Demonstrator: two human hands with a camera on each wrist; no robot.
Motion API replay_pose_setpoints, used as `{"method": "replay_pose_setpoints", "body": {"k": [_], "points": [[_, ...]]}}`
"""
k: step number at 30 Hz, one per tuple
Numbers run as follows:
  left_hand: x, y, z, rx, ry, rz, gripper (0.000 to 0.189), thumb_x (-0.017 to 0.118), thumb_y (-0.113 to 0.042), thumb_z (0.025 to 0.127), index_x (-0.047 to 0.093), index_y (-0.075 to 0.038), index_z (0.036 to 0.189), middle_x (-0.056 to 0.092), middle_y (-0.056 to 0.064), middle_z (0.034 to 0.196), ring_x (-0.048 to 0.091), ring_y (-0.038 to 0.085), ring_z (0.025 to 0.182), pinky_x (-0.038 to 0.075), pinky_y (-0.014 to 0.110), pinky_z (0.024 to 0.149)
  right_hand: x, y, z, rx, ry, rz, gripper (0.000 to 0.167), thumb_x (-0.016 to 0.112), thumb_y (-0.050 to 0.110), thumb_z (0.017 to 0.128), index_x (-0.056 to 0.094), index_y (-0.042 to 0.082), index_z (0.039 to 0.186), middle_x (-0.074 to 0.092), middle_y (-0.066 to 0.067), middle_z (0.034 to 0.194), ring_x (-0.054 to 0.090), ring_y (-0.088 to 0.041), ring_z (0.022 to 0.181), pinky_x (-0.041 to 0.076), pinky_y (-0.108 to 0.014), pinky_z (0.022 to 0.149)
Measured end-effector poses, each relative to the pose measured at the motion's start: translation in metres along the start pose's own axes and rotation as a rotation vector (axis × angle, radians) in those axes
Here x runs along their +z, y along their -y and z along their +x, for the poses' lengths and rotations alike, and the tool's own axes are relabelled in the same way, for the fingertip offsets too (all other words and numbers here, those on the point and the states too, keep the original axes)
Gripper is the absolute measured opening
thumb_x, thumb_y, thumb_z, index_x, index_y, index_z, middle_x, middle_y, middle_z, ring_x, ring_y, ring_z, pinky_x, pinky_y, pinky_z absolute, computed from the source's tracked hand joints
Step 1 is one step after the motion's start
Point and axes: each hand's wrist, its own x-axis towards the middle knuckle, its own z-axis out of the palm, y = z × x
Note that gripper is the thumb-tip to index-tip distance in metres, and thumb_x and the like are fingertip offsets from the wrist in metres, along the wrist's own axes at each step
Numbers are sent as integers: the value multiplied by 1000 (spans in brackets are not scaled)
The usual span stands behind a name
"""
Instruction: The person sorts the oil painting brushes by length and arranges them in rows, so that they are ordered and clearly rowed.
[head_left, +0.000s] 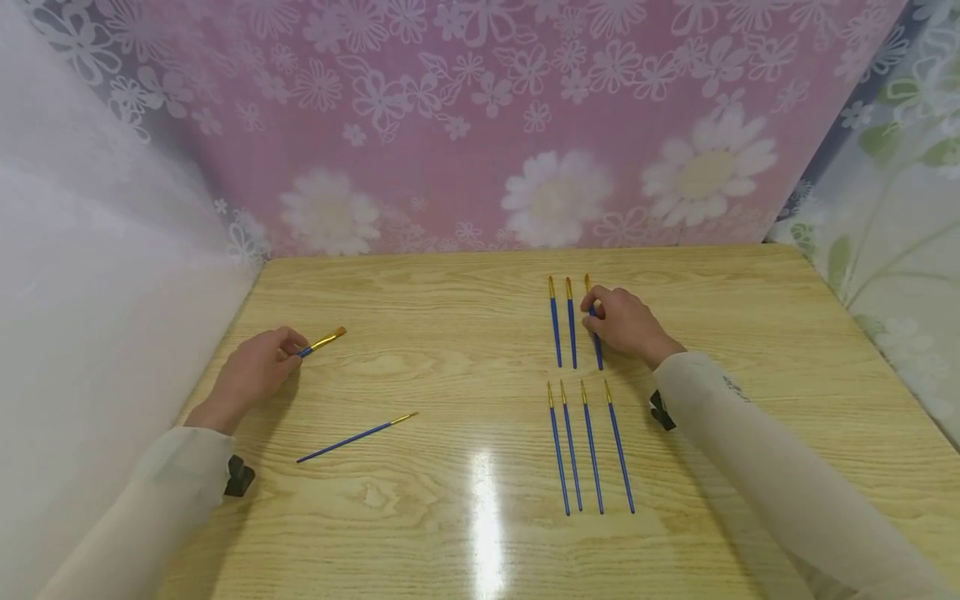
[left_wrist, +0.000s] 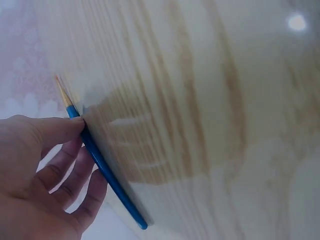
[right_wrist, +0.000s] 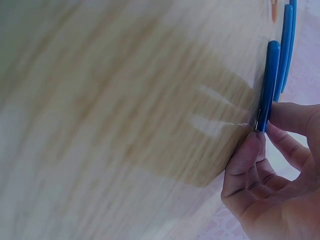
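Note:
At the table's left side my left hand (head_left: 255, 371) pinches a blue-handled paintbrush (head_left: 327, 339) with a gold ferrule and brown bristles. In the left wrist view that brush's handle (left_wrist: 112, 180) runs past the thumb and fingertips. My right hand (head_left: 626, 321) has its thumb and fingers on the rightmost paintbrush (head_left: 599, 354) of the upper row. Its blue handle (right_wrist: 268, 82) lies between thumb and fingers in the right wrist view; they cover the rest. Left of it lie two similar paintbrushes, one outermost (head_left: 556, 333) and one in the middle (head_left: 572, 333).
Below the upper row, several thin blue paintbrushes (head_left: 592, 454) lie side by side, bristles pointing away. A lone thin paintbrush (head_left: 356, 437) lies slanted near the left hand. Patterned pink cloth (head_left: 450, 167) hangs along the far edge of the wooden table (head_left: 450, 350).

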Motion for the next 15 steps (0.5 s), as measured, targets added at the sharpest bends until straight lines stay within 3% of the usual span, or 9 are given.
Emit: {"method": "replay_pose_setpoints", "body": {"k": [5,15], "points": [[1,4,1,5,-6,4,23,67,-8,107,70,1,128,74,25,125,70,46,113,57,61,91,1,0,2,-4,-3,4,27,62,15,111,62,-1,133,66,-26,118,60,-38,103,51,-58,95],[1,5,2,16,-2,-2,24,66,-11,109,70,0,130,73,25,126,69,46,114,56,62,91,0,0,-1,-2,-11,4,25,62,14,111,62,-1,131,66,-25,117,59,-39,104,51,-59,95]]}}
